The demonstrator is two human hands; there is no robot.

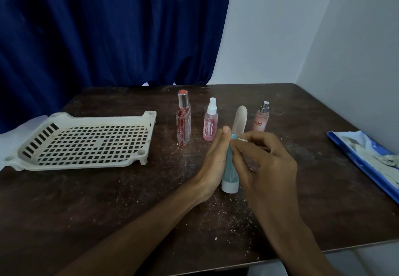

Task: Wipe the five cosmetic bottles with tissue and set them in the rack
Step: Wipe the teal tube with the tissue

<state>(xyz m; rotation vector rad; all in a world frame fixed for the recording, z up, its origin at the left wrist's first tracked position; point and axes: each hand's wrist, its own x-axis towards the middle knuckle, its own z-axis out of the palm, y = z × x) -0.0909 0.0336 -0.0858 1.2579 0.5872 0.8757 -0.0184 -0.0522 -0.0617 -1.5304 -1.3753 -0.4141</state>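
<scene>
The left hand (212,161) holds a teal tube (229,167) upright on its white cap. The palm lies against the tube's left side and one fingertip reaches up beside its crimped top. The other fingers are hidden behind the tube. The right hand (266,163) has its fingers curled round a small wad of tissue (240,139) and pinches it against the top right of the tube. The cap stands on the dark table (108,200) just below both hands.

Straight behind the grip stands a beige tube (239,120), its foot hidden by the fingertips. Behind the left hand and a little to the left is a pink spray bottle (211,124) with a white nozzle and pink liquid inside. Further left is a tall clear bottle (184,120) with red contents and a clear cap. Behind the right hand's knuckles stands a pink bottle with a silver sprayer (260,118). These four stand in a row, apart from one another. All five containers are on the table, outside the rack.

The rack (97,120), a beige plastic tray on short feet, sits well to the left of the grip. The table shows through its square holes across the whole floor. Well to the right of the grip, at the table's edge, a blue packet (356,157) lies open with crumpled white sheets (384,160) in it. White crumbs dust the table around the hands. A blue curtain (108,27) hangs behind the far edge.
</scene>
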